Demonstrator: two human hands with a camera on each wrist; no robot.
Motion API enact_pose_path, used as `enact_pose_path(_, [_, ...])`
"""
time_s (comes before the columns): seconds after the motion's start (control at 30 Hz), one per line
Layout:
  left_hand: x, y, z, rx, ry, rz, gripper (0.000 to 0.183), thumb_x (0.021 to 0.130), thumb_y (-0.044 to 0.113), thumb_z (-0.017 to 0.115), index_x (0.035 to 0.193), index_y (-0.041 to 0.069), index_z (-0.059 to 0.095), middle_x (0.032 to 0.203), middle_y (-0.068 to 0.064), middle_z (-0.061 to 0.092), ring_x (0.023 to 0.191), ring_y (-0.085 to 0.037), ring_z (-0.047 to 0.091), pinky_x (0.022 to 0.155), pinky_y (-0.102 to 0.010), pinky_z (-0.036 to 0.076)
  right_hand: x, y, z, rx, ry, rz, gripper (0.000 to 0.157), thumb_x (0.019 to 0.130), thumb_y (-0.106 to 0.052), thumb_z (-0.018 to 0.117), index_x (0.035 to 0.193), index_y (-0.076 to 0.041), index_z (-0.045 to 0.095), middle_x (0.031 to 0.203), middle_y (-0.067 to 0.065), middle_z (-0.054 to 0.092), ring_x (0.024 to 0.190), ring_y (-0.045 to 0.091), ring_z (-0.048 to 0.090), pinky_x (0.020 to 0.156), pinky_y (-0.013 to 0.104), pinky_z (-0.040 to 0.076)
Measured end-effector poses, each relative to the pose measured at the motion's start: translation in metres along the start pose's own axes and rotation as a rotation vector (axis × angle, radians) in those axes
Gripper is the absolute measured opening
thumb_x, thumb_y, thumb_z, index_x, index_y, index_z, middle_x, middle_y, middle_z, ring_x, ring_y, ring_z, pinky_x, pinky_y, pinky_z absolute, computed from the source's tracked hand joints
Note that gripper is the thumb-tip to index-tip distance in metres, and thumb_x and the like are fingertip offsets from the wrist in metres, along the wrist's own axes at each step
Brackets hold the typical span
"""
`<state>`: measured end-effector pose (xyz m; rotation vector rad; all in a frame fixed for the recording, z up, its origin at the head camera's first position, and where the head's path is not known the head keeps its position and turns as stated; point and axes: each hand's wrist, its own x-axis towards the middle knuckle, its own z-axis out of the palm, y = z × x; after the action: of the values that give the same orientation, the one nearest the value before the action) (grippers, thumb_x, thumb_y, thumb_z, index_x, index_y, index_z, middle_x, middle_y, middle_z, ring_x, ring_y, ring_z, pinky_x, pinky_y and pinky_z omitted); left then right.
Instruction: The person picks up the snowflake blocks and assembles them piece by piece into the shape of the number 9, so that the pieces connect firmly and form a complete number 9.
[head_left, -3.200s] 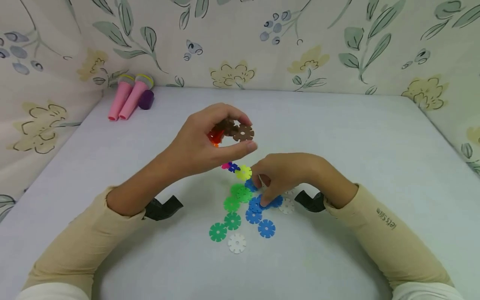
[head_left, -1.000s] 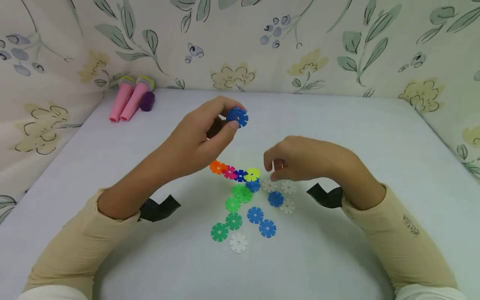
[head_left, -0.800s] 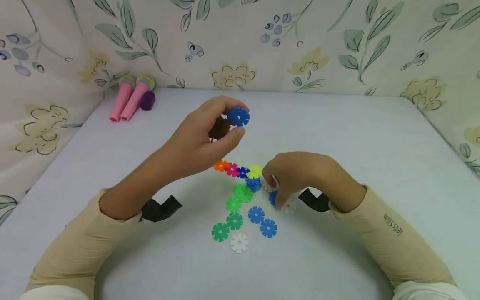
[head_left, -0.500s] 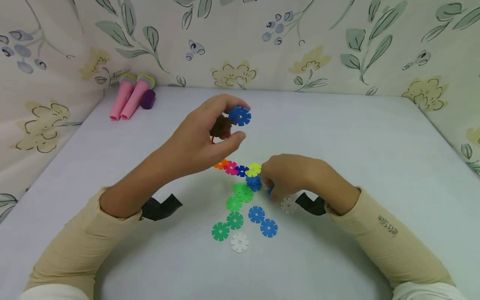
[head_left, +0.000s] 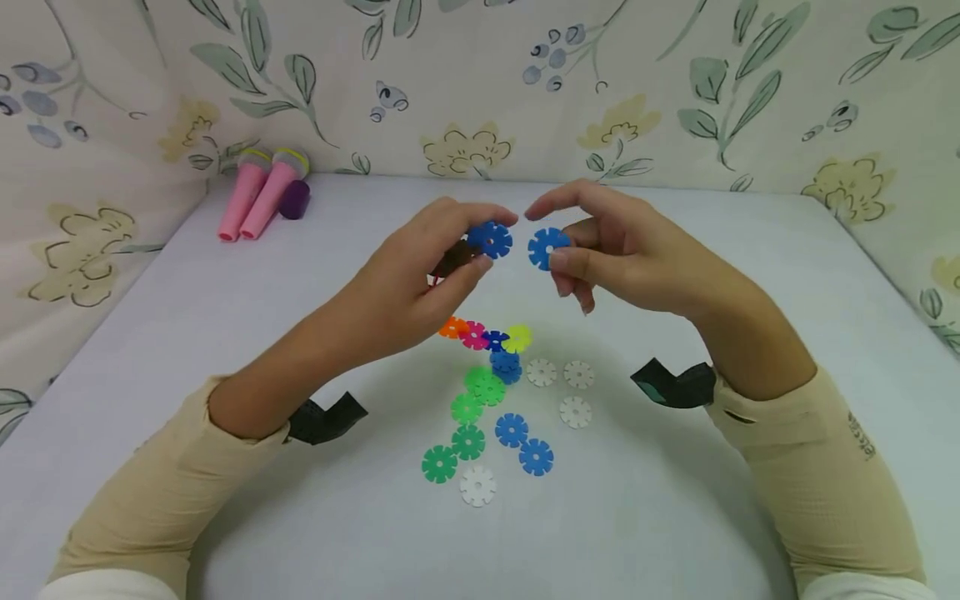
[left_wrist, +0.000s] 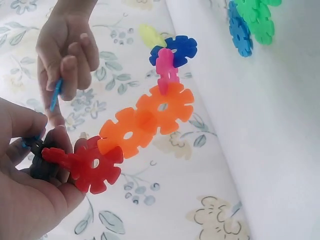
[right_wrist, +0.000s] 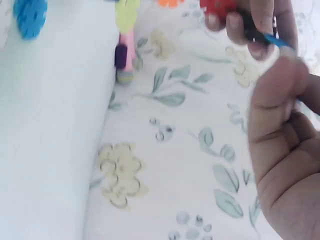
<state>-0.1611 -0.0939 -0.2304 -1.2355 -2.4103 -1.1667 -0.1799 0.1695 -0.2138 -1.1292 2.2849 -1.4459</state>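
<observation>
My left hand (head_left: 420,279) holds up one end of a chain of notched plastic snowflake discs. A blue disc (head_left: 492,240) at that end sits between its finger and thumb, with a brown disc (head_left: 452,260) partly hidden in the palm. From there the chain hangs down through red discs (left_wrist: 96,165), orange discs (left_wrist: 165,108), a pink disc (left_wrist: 167,70), a dark blue disc (left_wrist: 176,51) and a yellow disc (head_left: 517,338). My right hand (head_left: 633,250) pinches a separate blue disc (head_left: 543,249), its index finger stretched out. A small gap parts the two blue discs.
Loose on the white table (head_left: 337,525) lie green discs (head_left: 468,442), white discs (head_left: 576,412) and blue discs (head_left: 536,457). Two pink toy microphones (head_left: 262,200) and a purple cylindrical piece (head_left: 294,200) are at the back left, near the flowered cloth (head_left: 465,92).
A blue disc took the brown one's place at the left hand's fingertips. The right hand picked another blue disc off the table and raised it beside the left hand.
</observation>
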Motion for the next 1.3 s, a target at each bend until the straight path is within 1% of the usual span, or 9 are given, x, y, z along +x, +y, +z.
enact_pose_path(0.1, [0.0, 0.0, 0.001, 0.014, 0.018, 0.038, 0.042, 0.1, 0.005, 0.059, 0.142, 0.005, 0.052, 0.109, -0.005, 0.053, 0.088, -0.012, 0.052, 0.071, -0.026, 0.051, 0.001, -0.001, 0.003, 0.225, -0.029, -0.053, 0.026, 0.099, 0.007, 0.054, 0.125, 0.003, 0.047, 0.074, 0.022, 0.059, 0.059, 0.03, 0.058, 0.055, 0.034, 0.056])
enact_pose_path(0.17, [0.0, 0.0, 0.002, 0.009, 0.032, 0.065, 0.043, 0.1, 0.005, 0.06, 0.141, 0.004, 0.052, 0.109, -0.005, 0.054, 0.089, -0.012, 0.053, 0.071, -0.026, 0.051, 0.002, 0.0, 0.005, 0.302, -0.048, -0.078, 0.02, 0.1, 0.006, 0.053, 0.12, 0.003, 0.049, 0.073, 0.02, 0.059, 0.057, 0.029, 0.057, 0.053, 0.035, 0.055])
enact_pose_path(0.27, [0.001, 0.0, 0.004, -0.001, 0.051, 0.099, 0.043, 0.099, 0.003, 0.061, 0.14, 0.002, 0.053, 0.108, -0.005, 0.055, 0.088, -0.01, 0.053, 0.071, -0.026, 0.052, 0.003, 0.001, 0.008, 0.384, -0.077, -0.094, 0.017, 0.101, 0.005, 0.05, 0.118, 0.004, 0.053, 0.072, 0.017, 0.059, 0.055, 0.027, 0.055, 0.052, 0.034, 0.053])
enact_pose_path(0.5, [0.001, 0.0, 0.005, -0.025, 0.06, 0.165, 0.042, 0.097, 0.001, 0.063, 0.139, 0.001, 0.055, 0.106, -0.005, 0.055, 0.09, -0.01, 0.052, 0.072, -0.026, 0.052, 0.003, 0.002, 0.009, 0.452, -0.083, -0.101, 0.017, 0.103, 0.002, 0.048, 0.115, 0.002, 0.06, 0.071, 0.013, 0.058, 0.056, 0.024, 0.053, 0.051, 0.033, 0.051])
enact_pose_path(0.6, [0.001, 0.001, 0.006, -0.021, 0.063, 0.185, 0.043, 0.097, 0.001, 0.063, 0.138, 0.001, 0.055, 0.105, -0.005, 0.055, 0.088, -0.01, 0.051, 0.07, -0.026, 0.05, 0.003, 0.002, 0.008, 0.477, -0.087, -0.11, 0.018, 0.103, 0.001, 0.047, 0.114, 0.002, 0.061, 0.071, 0.013, 0.059, 0.056, 0.023, 0.052, 0.05, 0.032, 0.051])
enact_pose_path(0.83, [-0.002, 0.005, 0.007, 0.048, 0.102, 0.212, 0.048, 0.095, -0.001, 0.065, 0.142, 0.002, 0.053, 0.109, -0.008, 0.056, 0.093, -0.01, 0.051, 0.071, -0.023, 0.051, 0.005, 0.0, 0.013, 0.542, -0.098, -0.126, 0.015, 0.104, -0.003, 0.05, 0.115, 0.001, 0.059, 0.073, 0.011, 0.06, 0.056, 0.022, 0.053, 0.051, 0.031, 0.051])
enact_pose_path(1.07, [-0.003, 0.007, 0.013, 0.117, 0.139, 0.256, 0.049, 0.097, -0.002, 0.061, 0.144, -0.001, 0.048, 0.113, -0.012, 0.056, 0.102, -0.014, 0.054, 0.083, -0.024, 0.053, 0.007, -0.002, 0.02, 0.668, -0.082, -0.079, 0.011, 0.103, 0.0, 0.049, 0.11, -0.001, 0.058, 0.072, 0.008, 0.062, 0.052, 0.021, 0.049, 0.049, 0.028, 0.049])
enact_pose_path(1.2, [-0.003, 0.006, 0.015, 0.139, 0.151, 0.28, 0.048, 0.096, -0.004, 0.061, 0.143, -0.003, 0.048, 0.112, -0.013, 0.058, 0.103, -0.016, 0.055, 0.084, -0.025, 0.053, 0.007, -0.003, 0.02, 0.706, -0.08, -0.029, 0.013, 0.102, 0.003, 0.047, 0.11, 0.002, 0.058, 0.07, 0.007, 0.062, 0.05, 0.02, 0.049, 0.047, 0.027, 0.048])
enact_pose_path(1.3, [-0.003, 0.005, 0.017, 0.163, 0.151, 0.285, 0.049, 0.096, -0.003, 0.062, 0.143, -0.003, 0.047, 0.111, -0.013, 0.059, 0.103, -0.016, 0.055, 0.084, -0.025, 0.053, 0.007, -0.003, 0.02, 0.722, -0.078, 0.012, 0.012, 0.102, 0.001, 0.05, 0.111, 0.004, 0.057, 0.07, 0.008, 0.063, 0.05, 0.019, 0.049, 0.047, 0.027, 0.049])
